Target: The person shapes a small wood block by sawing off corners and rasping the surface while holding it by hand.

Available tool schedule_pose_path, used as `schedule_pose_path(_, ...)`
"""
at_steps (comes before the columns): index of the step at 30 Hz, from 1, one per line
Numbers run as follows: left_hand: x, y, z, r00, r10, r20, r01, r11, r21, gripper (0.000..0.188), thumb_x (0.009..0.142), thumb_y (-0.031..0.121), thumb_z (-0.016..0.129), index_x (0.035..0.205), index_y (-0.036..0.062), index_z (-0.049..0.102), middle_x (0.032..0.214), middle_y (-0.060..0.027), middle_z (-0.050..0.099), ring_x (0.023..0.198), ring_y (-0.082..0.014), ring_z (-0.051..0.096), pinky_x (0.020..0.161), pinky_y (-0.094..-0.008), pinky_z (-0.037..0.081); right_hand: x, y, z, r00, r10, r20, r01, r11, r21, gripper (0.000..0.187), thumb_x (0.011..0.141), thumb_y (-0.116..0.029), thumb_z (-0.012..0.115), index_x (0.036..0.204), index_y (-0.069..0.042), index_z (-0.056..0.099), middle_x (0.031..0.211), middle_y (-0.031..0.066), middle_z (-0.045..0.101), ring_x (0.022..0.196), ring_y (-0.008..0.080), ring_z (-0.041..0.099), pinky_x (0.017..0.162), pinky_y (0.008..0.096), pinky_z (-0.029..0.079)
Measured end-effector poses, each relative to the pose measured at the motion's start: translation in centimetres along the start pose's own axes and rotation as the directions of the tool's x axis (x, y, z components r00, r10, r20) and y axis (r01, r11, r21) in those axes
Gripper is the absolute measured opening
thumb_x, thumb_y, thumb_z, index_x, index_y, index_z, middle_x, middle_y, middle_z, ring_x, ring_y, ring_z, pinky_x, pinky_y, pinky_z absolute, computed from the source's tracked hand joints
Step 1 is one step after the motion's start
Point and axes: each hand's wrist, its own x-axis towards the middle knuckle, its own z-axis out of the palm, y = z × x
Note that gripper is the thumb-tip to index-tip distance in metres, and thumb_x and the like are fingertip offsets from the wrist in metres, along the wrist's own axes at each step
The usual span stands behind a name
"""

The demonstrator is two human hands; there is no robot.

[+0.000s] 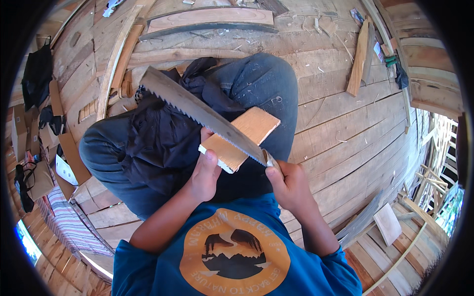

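A hand saw [197,109] with a long toothed blade slants from upper left to lower right above my lap. My right hand [290,185] is closed round its handle, which is mostly hidden by the fingers. Under the blade lies a short wooden board [256,122], pale and flat, with rough edges. My left hand [205,172] grips the board's near left end, thumb at the front edge and a fingertip showing behind. The blade crosses over the board's face; whether the teeth touch the wood I cannot tell. Dark cloth [158,128] is bunched over my crossed legs.
Planks and a curved timber piece [212,17] lie beyond my knees on the plank floor [340,133]. Another wood strip [359,59] rests at the far right. Cardboard boxes [73,158] and a black bag [37,74] sit at the left. A small board [387,224] is at the near right.
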Motion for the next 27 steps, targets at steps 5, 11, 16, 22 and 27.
schedule_pose_path(5,0.0,0.1,0.3,0.999,0.010,-0.030,-0.011,0.999,-0.040,0.076,0.094,0.061,0.041,0.140,0.0052,0.019,0.126,-0.0106,0.041,0.118,-0.0168,0.046,0.097,-0.0320,0.039,-0.4,0.0,0.5,1.000,0.000,-0.017,-0.001,0.998,-0.065,0.047,0.088,-0.042,0.061,0.071,0.002,0.060,0.056,0.0215,0.055,0.058,0.0415,0.059,0.053,0.0449,0.046)
schedule_pose_path(11,-0.2,0.2,0.1,0.999,0.007,0.041,-0.009,0.998,0.063,0.076,0.094,0.061,0.040,0.141,0.0045,0.019,0.127,-0.0114,0.040,0.118,-0.0182,0.046,0.098,-0.0332,0.039,-0.2,0.5,0.2,1.000,-0.018,-0.022,0.018,1.000,-0.022,0.047,0.088,-0.042,0.062,0.070,0.001,0.059,0.055,0.0204,0.054,0.056,0.0412,0.059,0.052,0.0438,0.045)
schedule_pose_path(16,-0.4,-1.2,0.1,0.998,0.057,0.005,-0.057,0.993,0.099,0.076,0.095,0.060,0.039,0.141,0.0030,0.018,0.129,-0.0125,0.040,0.120,-0.0186,0.045,0.099,-0.0329,0.037,-0.7,-0.3,0.1,0.999,-0.048,-0.001,0.048,0.995,-0.087,0.046,0.088,-0.041,0.061,0.070,0.001,0.060,0.054,0.0199,0.054,0.056,0.0397,0.060,0.051,0.0427,0.046)
schedule_pose_path(22,-0.3,0.0,0.6,0.999,0.047,0.015,-0.047,0.998,0.043,0.074,0.095,0.057,0.042,0.140,0.0033,0.019,0.128,-0.0118,0.041,0.118,-0.0182,0.046,0.098,-0.0323,0.038,-0.2,0.7,-0.2,0.999,-0.048,-0.014,0.047,0.997,-0.063,0.047,0.088,-0.043,0.061,0.070,0.000,0.060,0.056,0.0206,0.055,0.056,0.0398,0.060,0.051,0.0433,0.045)
schedule_pose_path(27,-0.1,-0.1,0.3,0.997,0.074,0.035,-0.079,0.982,0.171,0.075,0.095,0.057,0.043,0.141,0.0038,0.017,0.128,-0.0106,0.040,0.119,-0.0183,0.047,0.097,-0.0316,0.040,-2.0,-1.0,0.1,0.989,-0.147,0.035,0.150,0.983,-0.107,0.048,0.086,-0.047,0.062,0.072,-0.002,0.061,0.058,0.0220,0.055,0.058,0.0405,0.061,0.053,0.0459,0.046)
